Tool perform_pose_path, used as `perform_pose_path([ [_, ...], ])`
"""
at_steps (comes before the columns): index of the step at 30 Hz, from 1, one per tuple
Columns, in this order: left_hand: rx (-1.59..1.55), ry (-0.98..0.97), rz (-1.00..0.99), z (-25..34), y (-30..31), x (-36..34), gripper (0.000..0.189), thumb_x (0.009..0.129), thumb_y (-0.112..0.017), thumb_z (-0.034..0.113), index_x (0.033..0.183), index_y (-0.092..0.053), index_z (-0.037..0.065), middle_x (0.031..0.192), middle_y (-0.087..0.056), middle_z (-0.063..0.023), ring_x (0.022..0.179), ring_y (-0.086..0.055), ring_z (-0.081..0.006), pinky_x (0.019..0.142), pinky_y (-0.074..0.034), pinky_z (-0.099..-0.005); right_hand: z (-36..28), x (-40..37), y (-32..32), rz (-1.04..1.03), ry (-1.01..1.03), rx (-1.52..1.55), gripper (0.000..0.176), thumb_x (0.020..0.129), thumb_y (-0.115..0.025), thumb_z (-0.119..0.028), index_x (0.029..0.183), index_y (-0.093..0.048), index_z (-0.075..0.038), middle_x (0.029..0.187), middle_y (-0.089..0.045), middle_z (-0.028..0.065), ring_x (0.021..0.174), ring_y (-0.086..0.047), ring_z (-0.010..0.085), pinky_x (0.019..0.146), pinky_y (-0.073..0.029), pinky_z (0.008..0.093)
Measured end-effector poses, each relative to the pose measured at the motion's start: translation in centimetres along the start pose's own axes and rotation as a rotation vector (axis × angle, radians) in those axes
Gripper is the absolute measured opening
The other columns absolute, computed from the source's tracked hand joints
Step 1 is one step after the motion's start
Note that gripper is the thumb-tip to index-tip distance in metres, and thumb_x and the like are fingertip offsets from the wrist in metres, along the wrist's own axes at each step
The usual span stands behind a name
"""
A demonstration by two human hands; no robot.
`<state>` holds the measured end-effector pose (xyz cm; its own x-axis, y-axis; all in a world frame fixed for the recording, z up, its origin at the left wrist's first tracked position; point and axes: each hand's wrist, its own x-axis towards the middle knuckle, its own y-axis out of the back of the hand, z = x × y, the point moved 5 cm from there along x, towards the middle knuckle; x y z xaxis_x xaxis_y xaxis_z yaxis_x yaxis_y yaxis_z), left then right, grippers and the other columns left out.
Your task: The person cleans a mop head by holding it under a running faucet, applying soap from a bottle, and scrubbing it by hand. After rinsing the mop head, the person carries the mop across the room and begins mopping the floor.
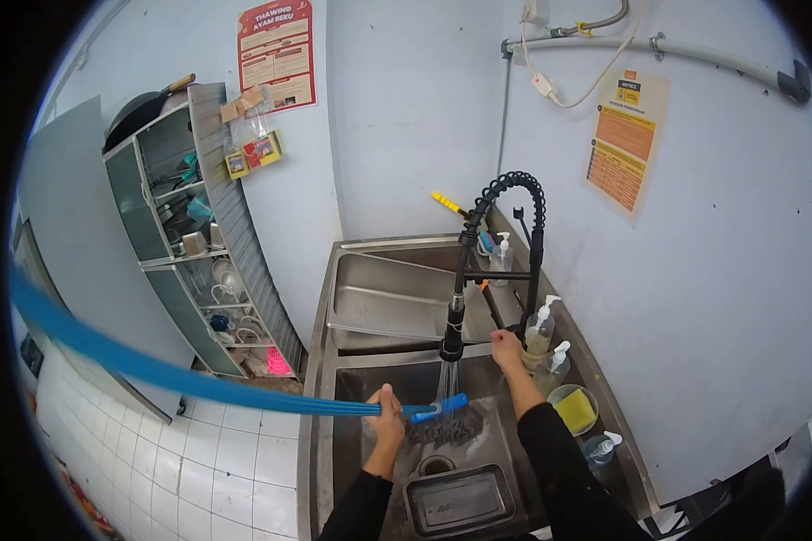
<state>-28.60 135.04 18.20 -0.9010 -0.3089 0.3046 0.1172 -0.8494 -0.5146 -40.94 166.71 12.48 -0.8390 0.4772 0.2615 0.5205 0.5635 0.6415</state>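
Observation:
My left hand is wrapped around the blue handle of a mop, low down near its head. The handle runs out to the left and curves up in this wide view. Inside the sink basin, the mop head has a blue clamp and dark grey strands. Water from the black spring faucet pours onto it. Beside the faucet's base, my right hand is closed, apparently on the faucet lever, though the fingers partly hide the grip.
A metal pan lies tilted behind the basin. Several pump bottles and a bowl with a yellow sponge line the right ledge. A rectangular tray sits low in the basin. A shelf cabinet stands left.

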Motion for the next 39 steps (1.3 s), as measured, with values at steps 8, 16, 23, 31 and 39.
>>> perform_pose_path([
  [8,0.117,0.111,-0.072,-3.4,1.8,-0.5,0.043,0.091,-0.054,0.020,0.053,-0.038,0.009,0.048,-0.035,0.0033,0.045,-0.029,-0.0054,0.044,-0.024,-0.0242,-3.7,5.4,-0.3,-0.141,0.384,-0.612,0.021,0.087,-0.051,-0.023,0.097,-0.066,-0.014,0.107,-0.051,0.0062,0.109,-0.045,0.0280,0.089,-0.040,0.0422],
  [16,0.112,0.104,-0.025,-4.3,4.8,0.0,0.043,0.092,-0.051,0.020,0.053,-0.038,0.008,0.047,-0.035,0.0012,0.043,-0.029,-0.0074,0.043,-0.025,-0.0263,-4.2,7.6,-3.4,-0.222,0.721,-1.052,0.021,0.082,-0.050,-0.020,0.086,-0.068,-0.009,0.106,-0.052,0.0012,0.106,-0.046,0.0242,0.089,-0.039,0.0397],
  [23,0.153,0.059,-0.066,-4.1,5.6,-0.4,0.044,0.093,-0.049,0.019,0.052,-0.038,0.008,0.047,-0.036,0.0009,0.042,-0.029,-0.0077,0.044,-0.026,-0.0263,-2.6,9.5,-4.3,-0.164,0.496,-0.925,0.020,0.081,-0.051,-0.012,0.087,-0.069,-0.005,0.101,-0.060,0.0119,0.103,-0.054,0.0255,0.080,-0.050,0.0354],
  [31,0.077,0.130,0.042,-3.8,6.1,0.0,0.044,0.092,-0.050,0.014,0.051,-0.036,0.006,0.048,-0.034,0.0022,0.045,-0.029,-0.0058,0.045,-0.026,-0.0249,-6.5,7.3,-1.4,-0.306,0.371,-0.903,0.019,0.083,-0.051,-0.009,0.087,-0.069,-0.005,0.094,-0.065,0.0161,0.091,-0.064,0.0306,0.077,-0.053,0.0366],
  [39,0.122,0.081,0.038,-3.3,5.8,0.0,0.042,0.093,-0.050,0.019,0.053,-0.038,0.008,0.047,-0.034,0.0024,0.043,-0.029,-0.0066,0.043,-0.025,-0.0251,-5.2,3.0,0.6,-0.208,0.141,-0.813,0.019,0.083,-0.051,-0.006,0.090,-0.069,-0.003,0.091,-0.066,0.0173,0.087,-0.065,0.0307,0.074,-0.053,0.0376],
])
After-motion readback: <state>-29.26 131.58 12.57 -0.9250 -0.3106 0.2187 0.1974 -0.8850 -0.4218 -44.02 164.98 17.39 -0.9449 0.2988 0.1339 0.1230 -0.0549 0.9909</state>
